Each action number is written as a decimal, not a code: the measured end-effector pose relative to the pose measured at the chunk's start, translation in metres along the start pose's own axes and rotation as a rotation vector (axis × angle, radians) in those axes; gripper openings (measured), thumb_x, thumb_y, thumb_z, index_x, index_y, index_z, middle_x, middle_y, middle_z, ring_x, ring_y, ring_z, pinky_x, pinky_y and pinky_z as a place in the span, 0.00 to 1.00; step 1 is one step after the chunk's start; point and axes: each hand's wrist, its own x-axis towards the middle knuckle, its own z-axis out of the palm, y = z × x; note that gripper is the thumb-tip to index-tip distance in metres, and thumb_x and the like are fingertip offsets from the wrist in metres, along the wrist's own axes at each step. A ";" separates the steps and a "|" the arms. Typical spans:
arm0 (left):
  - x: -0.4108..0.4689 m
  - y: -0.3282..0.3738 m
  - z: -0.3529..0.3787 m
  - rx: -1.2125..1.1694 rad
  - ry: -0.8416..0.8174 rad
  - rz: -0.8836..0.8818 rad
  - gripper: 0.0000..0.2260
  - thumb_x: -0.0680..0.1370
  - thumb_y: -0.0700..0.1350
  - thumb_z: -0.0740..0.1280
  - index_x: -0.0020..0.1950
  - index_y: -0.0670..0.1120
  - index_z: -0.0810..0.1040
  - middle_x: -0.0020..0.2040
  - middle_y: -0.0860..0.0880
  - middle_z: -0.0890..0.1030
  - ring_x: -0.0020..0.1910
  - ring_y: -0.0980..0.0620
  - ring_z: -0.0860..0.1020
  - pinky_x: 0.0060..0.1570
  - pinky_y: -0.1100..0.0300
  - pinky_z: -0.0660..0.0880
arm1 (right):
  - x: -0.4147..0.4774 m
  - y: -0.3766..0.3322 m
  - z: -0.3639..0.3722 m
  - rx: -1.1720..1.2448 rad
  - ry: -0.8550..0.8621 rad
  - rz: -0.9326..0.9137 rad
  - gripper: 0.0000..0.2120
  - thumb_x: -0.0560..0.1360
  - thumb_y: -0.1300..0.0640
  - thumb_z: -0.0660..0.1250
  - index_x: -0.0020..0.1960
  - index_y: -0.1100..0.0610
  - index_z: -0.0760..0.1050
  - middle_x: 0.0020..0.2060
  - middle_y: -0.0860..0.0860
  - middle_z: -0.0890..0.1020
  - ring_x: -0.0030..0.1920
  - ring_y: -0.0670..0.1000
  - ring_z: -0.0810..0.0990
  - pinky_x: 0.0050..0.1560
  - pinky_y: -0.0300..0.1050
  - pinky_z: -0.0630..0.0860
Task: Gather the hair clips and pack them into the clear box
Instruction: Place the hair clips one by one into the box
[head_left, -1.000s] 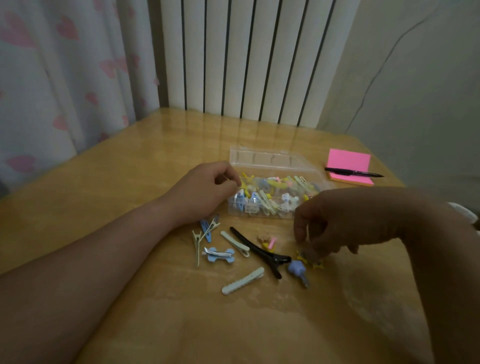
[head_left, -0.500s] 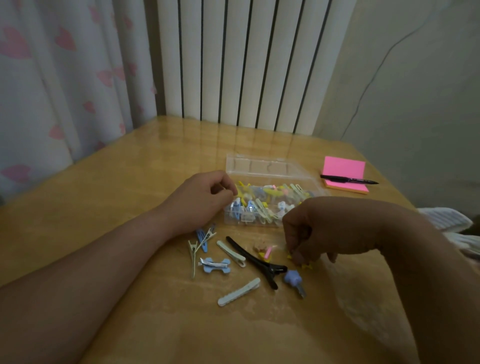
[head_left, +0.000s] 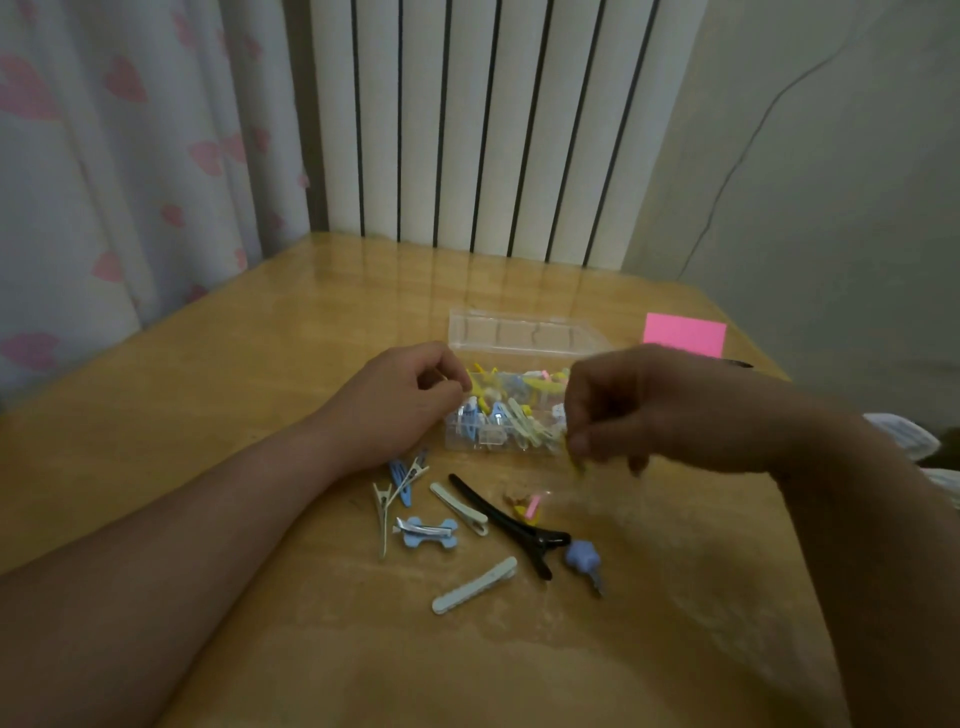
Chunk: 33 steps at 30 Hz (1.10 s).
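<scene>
The right hand (head_left: 649, 410) pinches a small yellow clip (head_left: 575, 464) (blurred) between thumb and fingertips, just in front of the right end of the clear box (head_left: 519, 332). The left hand (head_left: 405, 400) lies curled against the box's left end; whether it grips anything cannot be told. A black clip (head_left: 511, 525) and a blue bone-shaped clip (head_left: 428, 532) lie loose on the table (head_left: 208, 415) nearby.

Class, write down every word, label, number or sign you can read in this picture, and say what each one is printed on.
No text can be read anywhere.
Pink note pad: top sheet blank.
Clear box: no label shows.
Pen: too small and dark to tell.
Curtain: pink heart shapes only, no writing.
</scene>
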 end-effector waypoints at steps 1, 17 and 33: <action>0.000 0.000 0.000 -0.007 0.000 -0.003 0.06 0.81 0.44 0.68 0.50 0.53 0.84 0.42 0.54 0.82 0.35 0.62 0.75 0.37 0.64 0.71 | -0.001 0.002 -0.004 0.066 0.116 -0.026 0.01 0.79 0.59 0.72 0.50 0.54 0.80 0.44 0.48 0.87 0.44 0.48 0.86 0.44 0.44 0.84; 0.000 0.001 0.000 -0.009 0.008 0.001 0.05 0.81 0.44 0.68 0.50 0.52 0.84 0.39 0.55 0.80 0.35 0.62 0.74 0.38 0.61 0.70 | 0.025 0.036 0.013 -0.153 0.505 0.163 0.07 0.77 0.58 0.73 0.43 0.50 0.79 0.38 0.45 0.81 0.37 0.45 0.78 0.35 0.40 0.68; 0.000 0.003 0.000 0.008 0.014 -0.001 0.05 0.81 0.44 0.69 0.51 0.51 0.84 0.40 0.55 0.80 0.34 0.63 0.74 0.34 0.70 0.69 | 0.031 0.043 0.019 -0.305 0.507 0.220 0.04 0.80 0.51 0.71 0.47 0.50 0.82 0.41 0.46 0.82 0.41 0.46 0.80 0.42 0.46 0.79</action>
